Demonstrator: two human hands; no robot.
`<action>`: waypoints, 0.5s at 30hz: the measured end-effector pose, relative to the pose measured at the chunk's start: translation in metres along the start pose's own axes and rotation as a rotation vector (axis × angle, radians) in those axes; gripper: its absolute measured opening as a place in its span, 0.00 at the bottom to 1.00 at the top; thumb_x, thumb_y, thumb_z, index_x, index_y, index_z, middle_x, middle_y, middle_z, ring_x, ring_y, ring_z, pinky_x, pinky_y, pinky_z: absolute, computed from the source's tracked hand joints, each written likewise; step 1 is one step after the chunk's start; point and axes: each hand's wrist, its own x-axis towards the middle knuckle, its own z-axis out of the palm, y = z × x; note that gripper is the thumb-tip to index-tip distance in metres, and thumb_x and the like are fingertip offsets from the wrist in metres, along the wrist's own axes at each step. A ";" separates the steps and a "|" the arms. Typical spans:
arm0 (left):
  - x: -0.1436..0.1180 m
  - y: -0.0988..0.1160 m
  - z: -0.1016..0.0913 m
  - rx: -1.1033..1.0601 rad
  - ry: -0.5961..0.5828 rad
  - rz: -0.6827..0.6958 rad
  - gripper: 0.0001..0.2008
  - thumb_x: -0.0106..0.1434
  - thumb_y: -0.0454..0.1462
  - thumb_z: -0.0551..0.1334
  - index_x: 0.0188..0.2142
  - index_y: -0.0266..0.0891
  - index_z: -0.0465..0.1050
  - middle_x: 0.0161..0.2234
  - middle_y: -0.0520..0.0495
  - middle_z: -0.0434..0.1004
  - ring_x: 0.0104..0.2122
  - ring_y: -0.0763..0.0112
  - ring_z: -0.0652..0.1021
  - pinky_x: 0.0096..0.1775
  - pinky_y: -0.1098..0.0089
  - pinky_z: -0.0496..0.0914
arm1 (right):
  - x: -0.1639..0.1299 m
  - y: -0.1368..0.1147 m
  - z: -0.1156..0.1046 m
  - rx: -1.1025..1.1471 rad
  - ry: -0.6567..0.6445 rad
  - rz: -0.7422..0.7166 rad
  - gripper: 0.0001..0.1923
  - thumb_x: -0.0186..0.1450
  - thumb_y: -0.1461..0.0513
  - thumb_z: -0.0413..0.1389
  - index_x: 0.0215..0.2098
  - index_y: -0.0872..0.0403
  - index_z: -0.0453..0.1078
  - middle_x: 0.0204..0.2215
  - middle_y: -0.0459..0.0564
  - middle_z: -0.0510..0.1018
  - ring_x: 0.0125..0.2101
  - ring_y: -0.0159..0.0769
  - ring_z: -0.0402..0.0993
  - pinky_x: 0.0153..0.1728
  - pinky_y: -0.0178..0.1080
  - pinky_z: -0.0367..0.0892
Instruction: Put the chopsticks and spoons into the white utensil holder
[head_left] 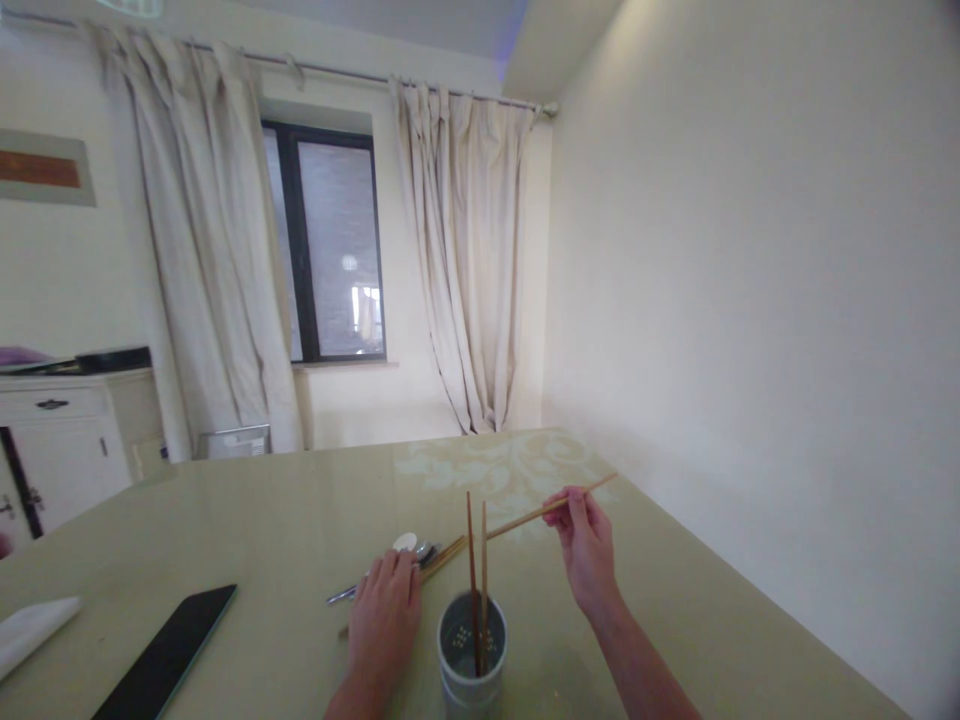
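Observation:
My right hand (pixel 586 545) holds one wooden chopstick (pixel 525 520) above the table, angled up to the right, its lower tip near the holder. A grey cylindrical utensil holder (pixel 471 668) stands at the near edge, with two chopsticks (pixel 478 580) upright inside it. My left hand (pixel 384 620) lies palm down on the table, over a small pile of cutlery: metal spoons (pixel 416 552) and more chopsticks (pixel 444 558) poke out beyond the fingers.
The pale green glass-topped table (pixel 285 520) runs against the right wall. A black flat slab (pixel 166 655) and a white folded cloth (pixel 34 628) lie at the near left. A white cabinet (pixel 67 440), a curtained window (pixel 330 245) and a wire rack (pixel 234 440) stand behind.

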 end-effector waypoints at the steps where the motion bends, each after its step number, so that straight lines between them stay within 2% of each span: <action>1: 0.000 -0.002 0.000 0.035 -0.010 -0.026 0.18 0.77 0.34 0.51 0.53 0.40 0.80 0.51 0.40 0.83 0.51 0.55 0.80 0.52 0.57 0.72 | -0.001 -0.003 0.000 0.041 -0.013 0.008 0.27 0.59 0.38 0.71 0.31 0.52 0.76 0.26 0.47 0.81 0.24 0.35 0.74 0.28 0.37 0.72; 5: -0.002 0.000 -0.005 0.084 -0.105 -0.054 0.18 0.77 0.36 0.51 0.51 0.42 0.81 0.51 0.41 0.83 0.52 0.56 0.79 0.53 0.58 0.69 | -0.013 -0.010 0.008 0.033 -0.195 0.026 0.25 0.64 0.40 0.68 0.31 0.52 0.74 0.25 0.47 0.80 0.23 0.34 0.73 0.26 0.36 0.70; 8: -0.001 0.001 -0.009 0.062 -0.166 -0.053 0.18 0.77 0.36 0.50 0.52 0.42 0.80 0.51 0.41 0.83 0.53 0.57 0.79 0.54 0.59 0.68 | -0.021 -0.010 0.013 -0.022 -0.243 0.002 0.25 0.66 0.40 0.66 0.32 0.52 0.74 0.25 0.47 0.79 0.23 0.34 0.72 0.25 0.36 0.68; 11: 0.000 0.000 -0.009 0.032 -0.184 -0.051 0.19 0.77 0.35 0.51 0.55 0.42 0.79 0.53 0.41 0.82 0.55 0.58 0.79 0.56 0.60 0.67 | -0.025 -0.006 0.015 -0.094 -0.282 -0.012 0.25 0.69 0.40 0.63 0.31 0.52 0.74 0.24 0.47 0.78 0.22 0.33 0.70 0.25 0.36 0.66; 15: 0.000 -0.001 -0.006 0.002 -0.194 -0.021 0.17 0.75 0.34 0.52 0.52 0.43 0.80 0.54 0.42 0.82 0.55 0.58 0.78 0.55 0.61 0.67 | -0.035 0.002 0.020 -0.194 -0.416 0.018 0.26 0.69 0.40 0.63 0.33 0.53 0.79 0.24 0.47 0.77 0.24 0.34 0.69 0.27 0.36 0.65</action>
